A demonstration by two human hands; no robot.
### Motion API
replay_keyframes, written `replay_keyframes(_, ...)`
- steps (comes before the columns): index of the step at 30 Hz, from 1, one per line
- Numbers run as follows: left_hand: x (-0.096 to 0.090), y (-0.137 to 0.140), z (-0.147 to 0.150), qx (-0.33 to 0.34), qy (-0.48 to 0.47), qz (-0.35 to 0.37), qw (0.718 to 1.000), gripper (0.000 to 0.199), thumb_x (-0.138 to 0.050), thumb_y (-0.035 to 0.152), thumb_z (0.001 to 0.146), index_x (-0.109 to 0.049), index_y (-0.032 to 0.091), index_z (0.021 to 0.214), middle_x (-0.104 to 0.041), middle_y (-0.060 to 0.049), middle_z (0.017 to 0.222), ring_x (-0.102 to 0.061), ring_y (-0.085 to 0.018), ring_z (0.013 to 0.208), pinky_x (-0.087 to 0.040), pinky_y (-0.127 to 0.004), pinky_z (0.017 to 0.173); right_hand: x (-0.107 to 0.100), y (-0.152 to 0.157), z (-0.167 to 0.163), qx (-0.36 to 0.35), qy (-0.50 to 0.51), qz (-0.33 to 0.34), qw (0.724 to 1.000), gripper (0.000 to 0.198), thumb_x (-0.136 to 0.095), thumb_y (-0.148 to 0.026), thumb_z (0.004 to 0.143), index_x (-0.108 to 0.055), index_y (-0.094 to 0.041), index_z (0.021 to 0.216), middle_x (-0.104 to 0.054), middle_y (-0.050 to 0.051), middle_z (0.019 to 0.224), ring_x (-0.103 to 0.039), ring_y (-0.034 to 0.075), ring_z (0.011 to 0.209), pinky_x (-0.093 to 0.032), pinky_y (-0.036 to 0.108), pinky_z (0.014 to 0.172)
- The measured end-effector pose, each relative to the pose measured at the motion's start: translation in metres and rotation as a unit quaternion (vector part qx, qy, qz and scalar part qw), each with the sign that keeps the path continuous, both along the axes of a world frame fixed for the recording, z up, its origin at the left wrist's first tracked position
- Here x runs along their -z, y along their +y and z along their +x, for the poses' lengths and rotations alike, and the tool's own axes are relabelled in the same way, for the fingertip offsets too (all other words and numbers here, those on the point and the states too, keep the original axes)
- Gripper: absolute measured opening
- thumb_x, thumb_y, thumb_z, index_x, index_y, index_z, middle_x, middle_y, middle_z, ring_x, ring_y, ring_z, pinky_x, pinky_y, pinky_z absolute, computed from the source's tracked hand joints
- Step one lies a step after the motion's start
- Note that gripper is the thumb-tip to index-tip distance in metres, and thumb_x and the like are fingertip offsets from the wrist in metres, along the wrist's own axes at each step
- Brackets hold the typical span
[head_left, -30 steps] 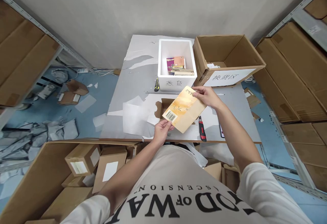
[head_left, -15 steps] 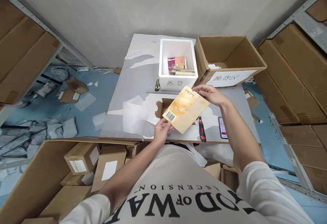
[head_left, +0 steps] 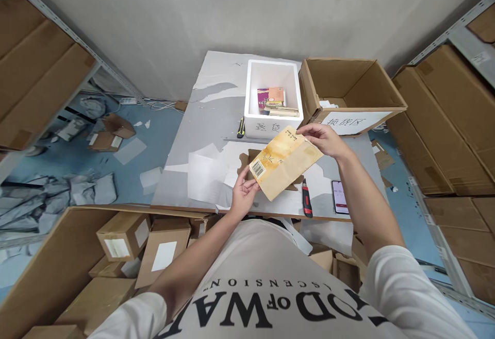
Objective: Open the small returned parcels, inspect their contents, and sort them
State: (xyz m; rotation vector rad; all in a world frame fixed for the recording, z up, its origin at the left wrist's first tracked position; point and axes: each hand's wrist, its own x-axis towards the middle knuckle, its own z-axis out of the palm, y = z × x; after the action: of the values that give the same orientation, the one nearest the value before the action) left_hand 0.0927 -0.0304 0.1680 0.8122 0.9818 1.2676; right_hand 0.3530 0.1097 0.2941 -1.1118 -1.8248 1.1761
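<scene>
Book point(head_left: 284, 163), yellow and cream, is held slanted above the front of the worktop point(head_left: 197, 128), its barcode point(head_left: 257, 169) facing up at the lower left corner. The left hand point(head_left: 243, 193) has its fingers pinching that corner, while the right hand point(head_left: 324, 139) has its fingers pinching the upper right edge. Under the book lies a small box point(head_left: 243, 163), open and mostly hidden. Loose paper point(head_left: 204, 174) is to its left. A red knife point(head_left: 307, 200) lies near the front edge, with a lit phone point(head_left: 340, 197) to its right, beside the right forearm. Behind the book is a white foam box point(head_left: 266, 132) with 2 written characters on its front and several books point(head_left: 276, 98) inside. A yellow knife point(head_left: 241, 128) lies just to its left. Right of the foam box is an open carton point(head_left: 350, 79) bearing a white sign point(head_left: 353, 121) with 3 characters. At the lower left, a large box point(head_left: 65, 246) contains brown parcels point(head_left: 124, 243). Grey bags point(head_left: 93, 189) and scraps cover part of the blue floor point(head_left: 160, 135).
</scene>
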Motion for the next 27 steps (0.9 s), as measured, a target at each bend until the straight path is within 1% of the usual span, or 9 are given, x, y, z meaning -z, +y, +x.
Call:
replay_keyframes(2, 0.005, 0.003, -0.002, -0.019, 0.034, 0.027, 0.999, 0.060, -0.073, 0.039, 0.074, -0.054, 0.019, 0.127, -0.071, -0.012, 0.108, -0.069, -0.022, 0.098, -0.056, -0.038, 0.086, -0.006, 0.000, -0.003, -0.005, -0.009, 0.021, 1.000, 0.027, -0.068, -0.045, 0.079, -0.071, -0.024, 0.095, -0.070, 0.005, 0.099, -0.064, 0.019, 0.091, -0.051, 0.036, 0.083)
replay_keyframes(4, 0.008, 0.005, -0.002, -0.038, 0.059, 0.047, 0.996, 0.047, -0.073, 0.039, 0.074, -0.064, 0.016, 0.113, -0.070, -0.014, 0.111, -0.068, -0.023, 0.102, -0.055, -0.038, 0.091, -0.011, 0.000, -0.007, -0.007, -0.013, 0.034, 0.999, 0.027, -0.066, -0.046, 0.080, -0.070, -0.024, 0.095, -0.069, 0.005, 0.099, -0.063, 0.019, 0.091, -0.050, 0.035, 0.083)
replay_keyframes(10, -0.002, 0.006, 0.000, -0.074, 0.075, 0.033, 0.994, 0.046, -0.076, 0.034, 0.067, -0.068, 0.018, 0.110, -0.071, -0.009, 0.108, -0.069, -0.024, 0.098, -0.053, -0.037, 0.092, -0.030, 0.000, -0.015, 0.010, -0.057, 0.063, 0.996, 0.024, -0.065, -0.048, 0.081, -0.069, -0.027, 0.090, -0.064, 0.006, 0.102, -0.058, 0.021, 0.095, -0.048, 0.035, 0.080)
replay_keyframes(13, -0.011, 0.011, -0.002, -0.076, 0.115, 0.004, 0.990, 0.028, -0.075, 0.037, 0.068, -0.074, 0.020, 0.090, -0.074, -0.006, 0.089, -0.069, -0.026, 0.095, -0.055, -0.039, 0.088, -0.041, 0.003, -0.019, 0.014, -0.075, 0.073, 0.994, 0.019, -0.068, -0.045, 0.078, -0.068, -0.027, 0.084, -0.063, 0.006, 0.103, -0.056, 0.022, 0.095, -0.047, 0.034, 0.077)
replay_keyframes(14, -0.013, 0.013, -0.002, -0.077, 0.133, -0.003, 0.988, 0.022, -0.076, 0.038, 0.068, -0.074, 0.021, 0.081, -0.073, -0.006, 0.083, -0.068, -0.027, 0.096, -0.054, -0.038, 0.087, -0.043, 0.004, -0.021, 0.008, -0.076, 0.062, 0.995, 0.019, -0.068, -0.044, 0.078, -0.068, -0.026, 0.084, -0.064, 0.005, 0.100, -0.056, 0.021, 0.093, -0.047, 0.033, 0.075)
replay_keyframes(16, -0.016, 0.017, -0.003, -0.084, 0.140, -0.015, 0.986, 0.021, -0.076, 0.040, 0.067, -0.071, 0.020, 0.071, -0.072, -0.006, 0.079, -0.067, -0.026, 0.097, -0.053, -0.036, 0.088, -0.043, 0.008, -0.023, -0.005, -0.078, 0.028, 0.997, 0.020, -0.068, -0.043, 0.078, -0.067, -0.023, 0.083, -0.065, 0.004, 0.089, -0.056, 0.020, 0.084, -0.046, 0.032, 0.071)
replay_keyframes(19, -0.015, 0.019, -0.001, -0.057, 0.035, -0.061, 0.996, 0.033, -0.077, 0.046, 0.065, -0.069, 0.018, 0.081, -0.072, -0.006, 0.086, -0.068, -0.021, 0.090, -0.053, -0.036, 0.088, -0.034, 0.014, -0.024, -0.004, -0.081, -0.015, 0.997, 0.022, -0.069, -0.042, 0.076, -0.068, -0.021, 0.083, -0.066, 0.003, 0.079, -0.056, 0.017, 0.074, -0.045, 0.030, 0.066)
replay_keyframes(22, -0.011, 0.015, 0.003, -0.006, -0.070, -0.131, 0.989, 0.042, -0.081, 0.046, 0.060, -0.063, 0.016, 0.082, -0.072, -0.004, 0.081, -0.070, -0.017, 0.077, -0.054, -0.039, 0.086, -0.020, 0.019, -0.023, 0.016, -0.084, -0.037, 0.996, 0.025, -0.068, -0.043, 0.075, -0.071, -0.020, 0.082, -0.068, 0.003, 0.078, -0.058, 0.017, 0.071, -0.045, 0.028, 0.063)
replay_keyframes(27, -0.009, 0.007, 0.011, 0.017, -0.112, -0.174, 0.978, 0.044, -0.087, 0.041, 0.053, -0.062, 0.014, 0.077, -0.073, -0.005, 0.079, -0.071, -0.019, 0.079, -0.052, -0.042, 0.092, -0.003, 0.025, -0.024, 0.034, -0.086, -0.068, 0.993, 0.029, -0.069, -0.048, 0.073, -0.073, -0.019, 0.077, -0.069, 0.001, 0.071, -0.058, 0.016, 0.063, -0.044, 0.027, 0.057)
